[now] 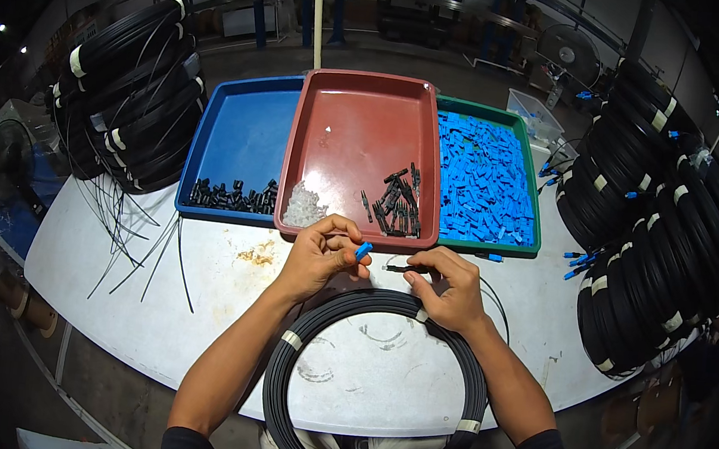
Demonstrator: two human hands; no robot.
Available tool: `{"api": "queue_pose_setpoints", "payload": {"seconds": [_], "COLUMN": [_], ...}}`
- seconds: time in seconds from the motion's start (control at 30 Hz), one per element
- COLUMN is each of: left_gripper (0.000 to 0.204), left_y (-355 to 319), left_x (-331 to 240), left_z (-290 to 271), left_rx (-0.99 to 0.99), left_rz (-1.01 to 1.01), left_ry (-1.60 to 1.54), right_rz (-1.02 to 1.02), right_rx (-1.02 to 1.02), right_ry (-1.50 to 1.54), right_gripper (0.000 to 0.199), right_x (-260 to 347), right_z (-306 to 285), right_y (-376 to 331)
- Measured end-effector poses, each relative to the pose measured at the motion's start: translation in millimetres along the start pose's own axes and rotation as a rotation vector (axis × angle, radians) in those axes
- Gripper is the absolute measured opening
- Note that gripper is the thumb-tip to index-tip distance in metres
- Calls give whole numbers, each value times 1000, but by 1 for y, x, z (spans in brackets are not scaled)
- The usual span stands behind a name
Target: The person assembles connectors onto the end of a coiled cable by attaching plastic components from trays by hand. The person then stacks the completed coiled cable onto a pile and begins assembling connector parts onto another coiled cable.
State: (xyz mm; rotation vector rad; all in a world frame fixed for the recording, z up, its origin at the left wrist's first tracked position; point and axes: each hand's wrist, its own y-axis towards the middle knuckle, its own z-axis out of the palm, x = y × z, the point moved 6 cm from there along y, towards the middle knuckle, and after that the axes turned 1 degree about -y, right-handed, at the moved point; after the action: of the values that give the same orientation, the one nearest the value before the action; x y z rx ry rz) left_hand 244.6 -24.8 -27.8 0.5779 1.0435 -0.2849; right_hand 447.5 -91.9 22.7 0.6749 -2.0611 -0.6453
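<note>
Between the thumb and fingers of my left hand is a small blue connector housing. My right hand pinches a black cable connector with a pale tip that points toward my left hand. The two pieces are apart. A thin black cable runs from my right hand down to a coil of black cable, bound with pale tape. This coil lies at the table's near edge, below both hands, and partly overhangs it.
Beyond my hands stand a blue tray with black caps, a red tray with clear and black parts, and a green tray full of blue housings. Stacked cable coils rise at the left and right of the white table.
</note>
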Motion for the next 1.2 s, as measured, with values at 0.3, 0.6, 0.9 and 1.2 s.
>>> {"api": "queue_pose_setpoints", "payload": {"seconds": [0.3, 0.6, 0.9, 1.2], "left_gripper": [32, 22, 12, 11], "left_y": [-2, -6, -12, -18], "left_x": [-5, -3, -28, -43], "left_z": [13, 24, 42, 60], "left_rx": [-39, 32, -60, 25], "left_rz": [-73, -83, 246, 584], "left_ry": [150, 363, 889, 1068], "right_rz": [-146, -220, -209, -125], "right_rx": [29, 26, 96, 215], "right_ry": [-63, -54, 3, 71], "right_gripper": [16, 22, 26, 25], "right_x": [12, 9, 14, 13], "right_z": [2, 5, 6, 14], "right_y": [1, -2, 0, -4]}}
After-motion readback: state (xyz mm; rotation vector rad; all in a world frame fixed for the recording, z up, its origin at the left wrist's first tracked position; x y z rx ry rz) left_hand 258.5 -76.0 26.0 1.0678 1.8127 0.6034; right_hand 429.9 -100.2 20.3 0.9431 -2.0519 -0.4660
